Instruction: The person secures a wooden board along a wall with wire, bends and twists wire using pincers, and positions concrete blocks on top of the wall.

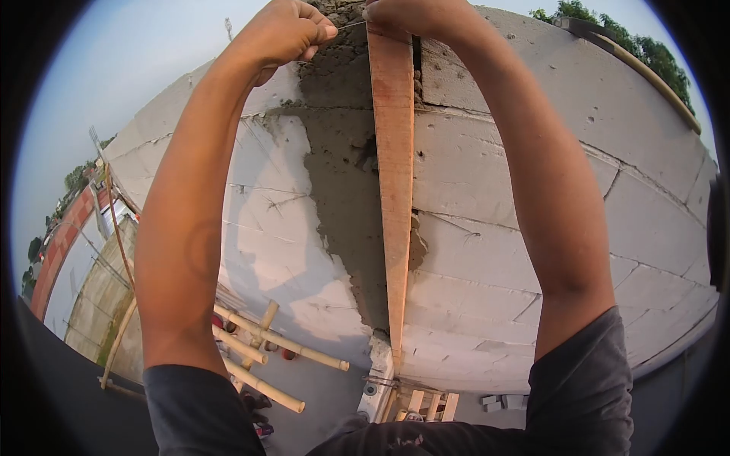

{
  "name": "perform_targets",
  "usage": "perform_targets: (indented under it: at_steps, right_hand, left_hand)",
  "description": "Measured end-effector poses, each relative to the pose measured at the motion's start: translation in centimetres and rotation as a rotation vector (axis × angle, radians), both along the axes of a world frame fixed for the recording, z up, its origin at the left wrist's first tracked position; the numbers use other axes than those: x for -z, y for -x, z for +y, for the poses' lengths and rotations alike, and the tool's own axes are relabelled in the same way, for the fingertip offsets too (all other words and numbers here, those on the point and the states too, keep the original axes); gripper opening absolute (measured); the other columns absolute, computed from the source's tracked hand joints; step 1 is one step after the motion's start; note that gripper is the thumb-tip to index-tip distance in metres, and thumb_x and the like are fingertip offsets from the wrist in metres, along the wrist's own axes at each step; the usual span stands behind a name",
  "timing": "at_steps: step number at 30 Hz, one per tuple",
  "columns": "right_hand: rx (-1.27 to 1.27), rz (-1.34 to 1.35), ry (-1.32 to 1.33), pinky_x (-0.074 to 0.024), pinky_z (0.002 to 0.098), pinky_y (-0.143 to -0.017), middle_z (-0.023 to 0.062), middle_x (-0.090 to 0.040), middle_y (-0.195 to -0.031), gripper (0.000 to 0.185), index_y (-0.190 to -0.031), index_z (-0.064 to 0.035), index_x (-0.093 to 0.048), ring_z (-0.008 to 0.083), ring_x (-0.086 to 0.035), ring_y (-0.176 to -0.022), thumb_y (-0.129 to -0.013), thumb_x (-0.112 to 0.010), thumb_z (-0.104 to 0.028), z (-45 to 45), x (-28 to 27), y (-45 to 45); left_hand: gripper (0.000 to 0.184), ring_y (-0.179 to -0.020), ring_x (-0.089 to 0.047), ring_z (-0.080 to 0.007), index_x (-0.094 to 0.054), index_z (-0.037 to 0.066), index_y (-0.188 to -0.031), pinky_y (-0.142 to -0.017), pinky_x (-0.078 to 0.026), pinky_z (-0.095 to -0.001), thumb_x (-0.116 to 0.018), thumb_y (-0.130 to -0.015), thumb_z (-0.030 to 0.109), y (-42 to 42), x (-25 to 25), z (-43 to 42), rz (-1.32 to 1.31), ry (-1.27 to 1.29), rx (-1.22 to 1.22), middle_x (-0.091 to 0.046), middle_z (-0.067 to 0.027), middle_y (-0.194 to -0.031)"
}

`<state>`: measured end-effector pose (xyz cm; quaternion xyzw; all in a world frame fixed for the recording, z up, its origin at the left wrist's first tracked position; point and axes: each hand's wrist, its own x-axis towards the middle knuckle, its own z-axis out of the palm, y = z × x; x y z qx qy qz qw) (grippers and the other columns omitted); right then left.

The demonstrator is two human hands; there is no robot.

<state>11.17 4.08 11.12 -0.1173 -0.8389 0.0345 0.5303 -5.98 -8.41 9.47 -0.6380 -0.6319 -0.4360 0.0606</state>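
Note:
My left hand (285,34) is closed at the top, thumb and fingers pinching a thin wire or string (351,25). That line runs right to the edge of a long wooden board (391,152) standing upright against the wall. At the board's upper end is my right hand (418,15), curled with its thumb by the board's left edge. Its other fingers are cut off by the frame, so its exact grip is hidden. Wet grey mortar (342,167) covers a strip of wall left of the board, with a rough lump near the top.
The pale block wall (471,159) fills both sides. A tool with a long handle (654,80) lies along its top at right. Below are bamboo poles (281,346), a wooden frame (430,406) and loose grey blocks (502,401). Buildings stand beyond at left.

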Motion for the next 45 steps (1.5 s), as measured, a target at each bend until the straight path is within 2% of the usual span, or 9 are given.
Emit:
perform_targets:
  at_steps: [3, 8, 12, 19, 23, 25, 32, 37, 45]
  right_hand:
    - [0.011, -0.009, 0.007, -0.0524, 0.0389, -0.055, 0.0148, -0.068, -0.062, 0.004, -0.067, -0.0024, -0.07, 0.0226, -0.066, -0.056, -0.07, -0.068, -0.004, -0.5, 0.0, -0.1]
    - [-0.002, -0.007, -0.009, -0.0517, 0.0376, -0.054, 0.0137, -0.068, -0.062, 0.004, -0.066, -0.0025, -0.07, 0.0213, -0.065, -0.056, -0.069, -0.07, -0.005, -0.4, -0.2, -0.6]
    - [-0.036, -0.014, -0.06, -0.0515, 0.0367, -0.054, 0.0122, -0.067, -0.061, 0.005, -0.066, -0.0022, -0.07, 0.0186, -0.064, -0.056, -0.068, -0.072, -0.006, 0.4, -0.3, -0.1]
    - [-0.033, -0.039, -0.022, -0.0516, 0.0371, -0.056, 0.0122, -0.067, -0.062, 0.007, -0.068, -0.0016, -0.069, 0.0183, -0.064, -0.057, -0.07, -0.074, -0.007, 0.4, -0.4, -0.1]
    - [0.018, -0.038, -0.053, -0.052, 0.0372, -0.057, 0.0125, -0.068, -0.064, 0.007, -0.07, -0.0011, -0.07, 0.0191, -0.065, -0.059, -0.071, -0.075, -0.007, 0.0, -0.5, -0.4]
    - [0.039, -0.046, -0.026, -0.0523, 0.0371, -0.058, 0.0129, -0.068, -0.065, 0.008, -0.071, -0.0007, -0.07, 0.0193, -0.065, -0.061, -0.071, -0.075, -0.007, -0.5, -0.5, -0.6]
    - [0.024, -0.048, -0.04, -0.0522, 0.037, -0.058, 0.0133, -0.068, -0.065, 0.009, -0.07, -0.0005, -0.07, 0.019, -0.065, -0.061, -0.071, -0.076, -0.007, -0.6, -0.6, -0.7]
    - [0.043, -0.04, -0.069, -0.0515, 0.0361, -0.057, 0.0129, -0.068, -0.064, 0.01, -0.068, -0.0011, -0.069, 0.0179, -0.064, -0.061, -0.072, -0.077, -0.007, -0.4, -0.5, -0.6]
    - [0.028, -0.052, -0.037, -0.0508, 0.036, -0.056, 0.0123, -0.067, -0.064, 0.01, -0.068, -0.0001, -0.068, 0.0171, -0.064, -0.059, -0.072, -0.076, -0.005, -1.0, -0.5, -0.9]
  left_hand:
    - [0.019, -0.061, -0.047, -0.0063, -0.068, 0.0, -0.097, -0.068, -0.044, -0.0254, -0.073, -0.094, 0.019, -0.2, 0.4, 0.5, -0.031, 0.012, -0.041, -0.058, 0.0025, -0.073]
    - [0.024, -0.063, -0.051, -0.0062, -0.069, 0.001, -0.1, -0.067, -0.043, -0.0245, -0.078, -0.092, 0.021, -1.5, 3.2, 0.0, -0.27, 0.038, 0.194, -0.06, 0.0025, -0.075]
    - [0.025, -0.064, -0.054, -0.0069, -0.072, 0.0, -0.098, -0.064, -0.041, -0.0233, -0.08, -0.091, 0.023, -2.9, 5.6, 1.6, -0.33, -0.066, 0.088, -0.064, 0.0, -0.076]
    - [0.02, -0.068, -0.058, -0.0074, -0.073, 0.0, -0.095, -0.064, -0.042, -0.0227, -0.083, -0.088, 0.017, -3.3, 6.7, 2.8, -0.528, -0.092, 0.108, -0.069, -0.0017, -0.079]
    - [0.02, -0.068, -0.058, -0.0076, -0.073, 0.001, -0.094, -0.066, -0.042, -0.0235, -0.082, -0.089, 0.018, -2.8, 6.6, 3.2, -0.522, -0.072, 0.131, -0.069, -0.0014, -0.08]
    - [0.019, -0.068, -0.058, -0.0079, -0.072, 0.003, -0.094, -0.067, -0.043, -0.0252, -0.081, -0.09, 0.02, -2.8, 6.7, 3.2, -0.425, -0.111, 0.104, -0.068, -0.0003, -0.081]
    - [0.015, -0.068, -0.056, -0.0073, -0.071, 0.005, -0.096, -0.067, -0.043, -0.0255, -0.071, -0.098, 0.02, -3.8, 7.5, 2.7, -0.451, -0.137, 0.161, -0.066, 0.001, -0.081]
    - [0.013, -0.062, -0.046, -0.0048, -0.066, 0.005, -0.104, -0.056, -0.035, -0.0199, -0.061, -0.104, 0.017, -4.7, 7.8, 2.2, -0.627, -0.149, 0.23, -0.066, -0.0005, -0.091]
    - [0.011, -0.059, -0.044, -0.0051, -0.063, 0.004, -0.105, -0.052, -0.034, -0.0204, -0.059, -0.105, 0.013, -4.0, 8.4, 2.6, -0.913, -0.148, 0.467, -0.063, -0.0016, -0.087]
